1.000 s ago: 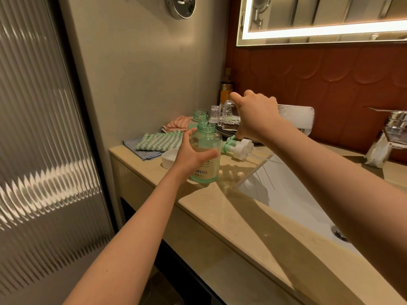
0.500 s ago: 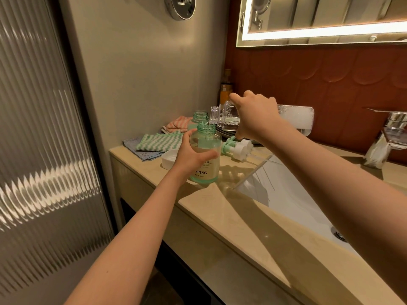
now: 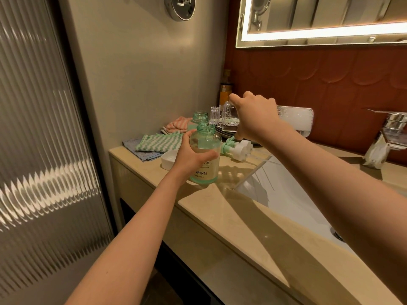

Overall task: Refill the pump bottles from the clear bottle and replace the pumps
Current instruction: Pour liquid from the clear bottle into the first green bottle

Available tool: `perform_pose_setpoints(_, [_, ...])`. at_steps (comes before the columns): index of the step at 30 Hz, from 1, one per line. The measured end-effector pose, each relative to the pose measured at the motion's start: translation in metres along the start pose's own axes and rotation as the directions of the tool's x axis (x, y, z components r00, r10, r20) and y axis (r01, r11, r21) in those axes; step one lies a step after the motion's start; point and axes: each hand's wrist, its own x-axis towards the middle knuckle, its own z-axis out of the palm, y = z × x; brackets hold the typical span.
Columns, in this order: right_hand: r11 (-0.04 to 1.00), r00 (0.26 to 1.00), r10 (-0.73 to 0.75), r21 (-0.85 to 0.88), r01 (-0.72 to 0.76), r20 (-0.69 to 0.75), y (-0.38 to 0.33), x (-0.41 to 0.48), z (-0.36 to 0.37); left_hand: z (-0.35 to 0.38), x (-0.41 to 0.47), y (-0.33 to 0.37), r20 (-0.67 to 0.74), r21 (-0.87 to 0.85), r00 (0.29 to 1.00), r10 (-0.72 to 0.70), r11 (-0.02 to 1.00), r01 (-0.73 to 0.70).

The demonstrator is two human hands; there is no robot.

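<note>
Pouring appears in hand: left hand (image 3: 189,157), fingers wrapped around the open pump bottle (image 3: 206,155) standing beside the sink (image 3: 286,194), steadies it while right hand (image 3: 255,117), closed on the tilted clear bottle (image 3: 295,119), pours; next, judged, refit pump (image 3: 239,148).

Right hand (image 3: 255,116) covers most of clear bottle (image 3: 295,119), neck unseen. Left hand (image 3: 189,157) hides part of pump bottle (image 3: 206,155) label, small print unreadable. 2nd bottle (image 3: 200,116) body hidden behind it. Tap (image 3: 389,137) cut by right edge.
</note>
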Motion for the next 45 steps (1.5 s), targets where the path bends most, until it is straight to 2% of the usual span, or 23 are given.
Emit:
perform_pose_setpoints(13, [1.0,1.0,0.016,0.017,-0.016,-0.022,0.002,0.003,0.006,-0.001,-0.001,0.003,0.024,-0.009,1.0,-0.014,1.0,0.014])
perform_pose_setpoints(23, [0.966,0.995,0.081,0.249,-0.064,-0.061,0.006,-0.002,0.022,-0.015,-0.002,0.01,0.169,-0.035,0.982,-0.083,0.995,0.09])
perform_pose_setpoints(25, [0.916,0.99,0.124,0.393,-0.086,-0.072,0.009,-0.001,0.025,-0.018,-0.002,0.014,0.179,-0.017,0.981,-0.078,0.996,0.083])
perform_pose_setpoints(29, [0.713,0.969,0.246,0.682,-0.163,-0.026,0.013,0.001,0.03,-0.028,0.003,0.019,0.075,0.037,0.997,-0.021,0.999,0.018])
perform_pose_setpoints(34, [0.533,0.935,0.353,0.826,-0.18,-0.023,0.009,0.004,0.037,-0.045,0.01,0.013,-0.143,0.187,0.987,0.067,0.981,-0.04])
perform_pose_setpoints(36, [0.464,0.919,0.393,0.865,-0.188,-0.012,0.007,0.006,0.038,-0.049,0.012,0.008,-0.183,0.247,0.98,0.072,0.969,-0.025])
perform_pose_setpoints(41, [0.355,0.904,0.425,0.912,-0.204,0.037,0.001,0.008,0.047,-0.05,0.008,-0.001,-0.092,0.364,0.995,0.031,0.931,0.005])
perform_pose_setpoints(45, [0.277,0.886,0.457,0.934,-0.225,0.078,0.0,0.009,0.056,-0.048,0.002,0.009,0.03,0.29,0.997,0.066,0.954,-0.072])
